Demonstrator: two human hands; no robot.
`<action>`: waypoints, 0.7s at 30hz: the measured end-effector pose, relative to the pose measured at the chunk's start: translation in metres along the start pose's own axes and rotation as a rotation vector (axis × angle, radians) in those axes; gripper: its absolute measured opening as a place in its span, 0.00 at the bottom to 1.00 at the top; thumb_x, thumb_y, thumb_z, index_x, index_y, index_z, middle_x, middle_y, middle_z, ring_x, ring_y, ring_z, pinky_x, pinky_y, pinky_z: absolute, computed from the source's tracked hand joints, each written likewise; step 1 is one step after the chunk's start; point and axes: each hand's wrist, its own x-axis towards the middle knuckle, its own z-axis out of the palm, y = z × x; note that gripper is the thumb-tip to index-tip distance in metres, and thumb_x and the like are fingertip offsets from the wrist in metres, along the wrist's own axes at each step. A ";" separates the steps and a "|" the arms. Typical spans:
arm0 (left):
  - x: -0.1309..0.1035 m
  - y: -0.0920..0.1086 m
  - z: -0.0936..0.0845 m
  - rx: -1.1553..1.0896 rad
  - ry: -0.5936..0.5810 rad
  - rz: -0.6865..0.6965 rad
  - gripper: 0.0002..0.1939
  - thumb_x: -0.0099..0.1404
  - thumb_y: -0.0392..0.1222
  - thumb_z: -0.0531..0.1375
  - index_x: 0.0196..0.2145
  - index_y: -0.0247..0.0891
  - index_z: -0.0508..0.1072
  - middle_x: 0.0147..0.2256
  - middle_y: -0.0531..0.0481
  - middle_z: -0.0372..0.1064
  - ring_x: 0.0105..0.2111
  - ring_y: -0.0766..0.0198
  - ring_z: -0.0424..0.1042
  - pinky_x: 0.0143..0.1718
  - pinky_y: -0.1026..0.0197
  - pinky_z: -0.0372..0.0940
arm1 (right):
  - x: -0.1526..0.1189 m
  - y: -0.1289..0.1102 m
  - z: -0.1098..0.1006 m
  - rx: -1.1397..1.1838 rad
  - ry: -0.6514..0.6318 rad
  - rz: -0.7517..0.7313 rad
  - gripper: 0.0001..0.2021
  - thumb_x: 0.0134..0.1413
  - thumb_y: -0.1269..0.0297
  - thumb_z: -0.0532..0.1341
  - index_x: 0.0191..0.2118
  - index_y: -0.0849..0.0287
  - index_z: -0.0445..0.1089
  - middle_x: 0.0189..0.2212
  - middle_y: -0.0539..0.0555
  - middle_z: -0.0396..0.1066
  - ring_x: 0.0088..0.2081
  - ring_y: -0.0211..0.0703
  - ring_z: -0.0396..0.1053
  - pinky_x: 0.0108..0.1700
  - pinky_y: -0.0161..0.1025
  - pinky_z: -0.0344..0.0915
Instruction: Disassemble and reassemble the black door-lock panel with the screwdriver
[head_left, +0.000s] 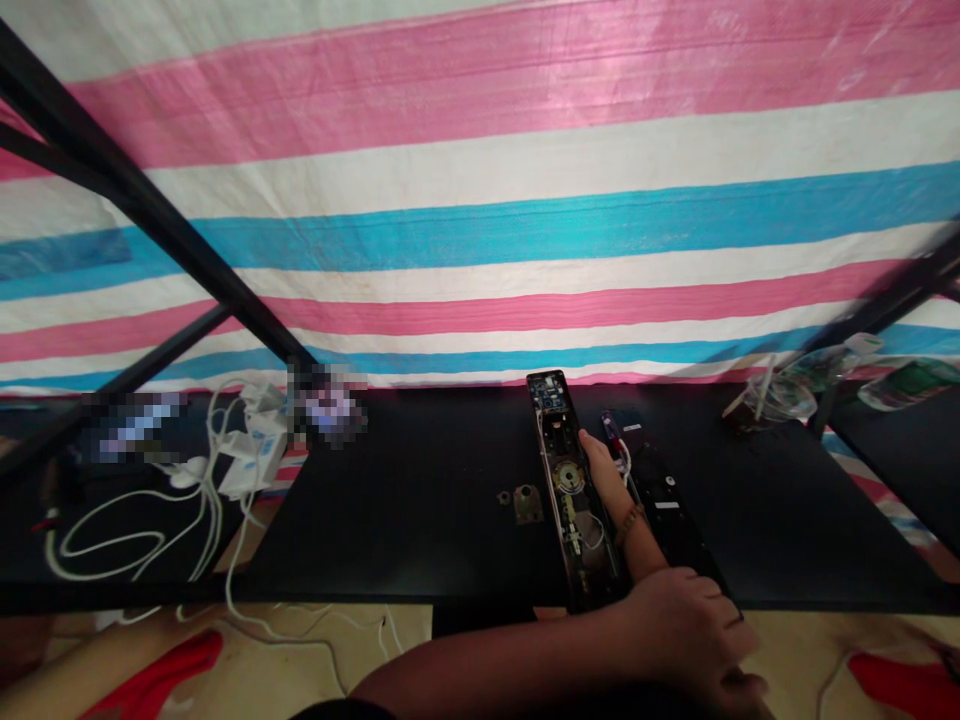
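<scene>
A long, narrow black housing with its inside exposed [570, 498] lies on the black worktop [405, 480], pointing to about eleven o'clock; its open side faces up, likely so the blue circuit board [550, 394] at its far end and the round metal disc [568, 477] midway stay within reach. At nine o'clock lie a dull metal plate [528, 505] and a small ring-like part [504, 497], probably set aside where they stay visible. At three o'clock rests a flat black panel with white labels [667, 500]. The right hand [602, 465] stretches toward eleven o'clock along the housing's right edge, forearm low; its fingers are mostly hidden, so their hold cannot be told. The left arm crosses from eight o'clock, its left hand [679, 625] over the right forearm, fingers bent; whether they grasp it is unclear.
</scene>
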 end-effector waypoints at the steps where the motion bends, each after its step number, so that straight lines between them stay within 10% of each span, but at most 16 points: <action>1: 0.001 0.000 0.002 0.002 -0.013 -0.012 0.23 0.61 0.61 0.59 0.29 0.36 0.75 0.28 0.49 0.75 0.28 0.60 0.73 0.25 0.59 0.59 | 0.000 -0.002 0.001 0.000 0.011 0.041 0.26 0.51 0.41 0.64 0.45 0.58 0.79 0.45 0.56 0.79 0.57 0.55 0.70 0.63 0.48 0.62; 21: 0.008 -0.010 0.005 0.060 -0.085 -0.026 0.19 0.64 0.55 0.60 0.23 0.38 0.73 0.21 0.52 0.72 0.23 0.63 0.71 0.20 0.60 0.53 | 0.014 -0.021 0.006 -0.063 -0.118 0.098 0.34 0.39 0.27 0.63 0.29 0.61 0.78 0.30 0.55 0.79 0.42 0.54 0.73 0.50 0.45 0.66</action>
